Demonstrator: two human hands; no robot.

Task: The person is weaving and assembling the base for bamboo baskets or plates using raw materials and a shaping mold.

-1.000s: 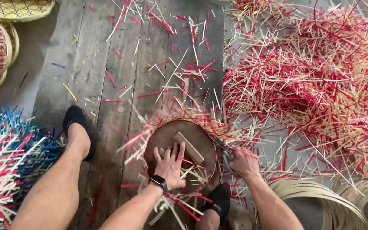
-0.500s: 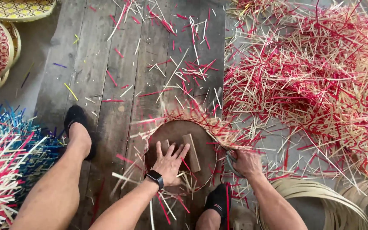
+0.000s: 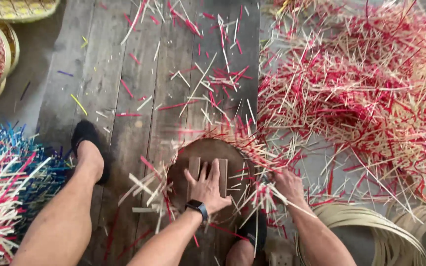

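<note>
My one camera sits on my head, looking steeply down and close at my hands and the plank floor [image 3: 139, 74] beyond my knees.

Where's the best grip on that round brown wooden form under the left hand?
Probably its bare far rim, from above: the round brown wooden form lies flat, the left hand covers its middle, and red and pale strips crowd the right edge by the right hand.

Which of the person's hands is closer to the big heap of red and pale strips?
Right. The right hand grips strips beside the heap; the left hand presses flat on the round wooden form, farther away.
</note>
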